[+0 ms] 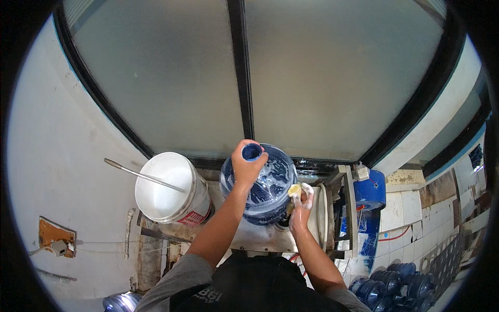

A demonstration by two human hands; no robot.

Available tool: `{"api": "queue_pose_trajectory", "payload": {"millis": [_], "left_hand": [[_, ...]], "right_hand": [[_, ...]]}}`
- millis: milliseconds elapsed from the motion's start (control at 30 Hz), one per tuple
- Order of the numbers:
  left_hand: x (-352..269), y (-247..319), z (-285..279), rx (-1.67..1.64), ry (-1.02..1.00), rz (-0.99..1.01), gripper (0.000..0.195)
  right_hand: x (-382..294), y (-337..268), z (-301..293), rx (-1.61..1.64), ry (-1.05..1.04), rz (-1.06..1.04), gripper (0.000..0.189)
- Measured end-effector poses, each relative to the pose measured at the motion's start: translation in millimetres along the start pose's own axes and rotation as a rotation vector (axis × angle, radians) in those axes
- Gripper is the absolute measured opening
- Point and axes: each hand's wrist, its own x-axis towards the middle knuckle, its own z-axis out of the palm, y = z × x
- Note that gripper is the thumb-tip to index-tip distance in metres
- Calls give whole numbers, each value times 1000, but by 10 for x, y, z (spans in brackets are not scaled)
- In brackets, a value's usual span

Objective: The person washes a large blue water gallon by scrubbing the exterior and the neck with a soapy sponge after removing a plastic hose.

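Observation:
A blue plastic water-cooler jug (pixel 269 187), streaked with white suds, stands upright on a metal worktop (pixel 259 238). My left hand (pixel 248 165) is wrapped around the jug's neck, whose round mouth (pixel 252 152) faces up. At the jug's right side, my right hand (pixel 303 201) is covered in foam and holds a yellow sponge (pixel 295 190) between thumb and fingers, close to the jug wall; whether the sponge touches it I cannot tell.
Left of the jug stands a white plastic bucket (pixel 187 199) with a metal rod (pixel 144 175) leaning in it. A pale hose (pixel 322 214) lies at the worktop's right, beside a frame (pixel 351 218) and a blue container (pixel 369 190). Several blue jugs (pixel 390 286) are at lower right.

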Motion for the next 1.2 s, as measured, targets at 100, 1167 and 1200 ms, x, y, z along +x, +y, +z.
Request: {"api": "queue_pose_trajectory", "payload": {"millis": [100, 1167, 1200], "left_hand": [[-129, -78, 46, 96, -177, 71, 22], [13, 140, -382, 105, -580, 137, 20], [16, 230, -411, 44, -770, 73, 22]], "right_hand": [[504, 27, -99, -66, -27, 37, 19], [599, 390, 46, -475, -325, -368, 47], [895, 280, 13, -510, -411, -127, 44]]}}
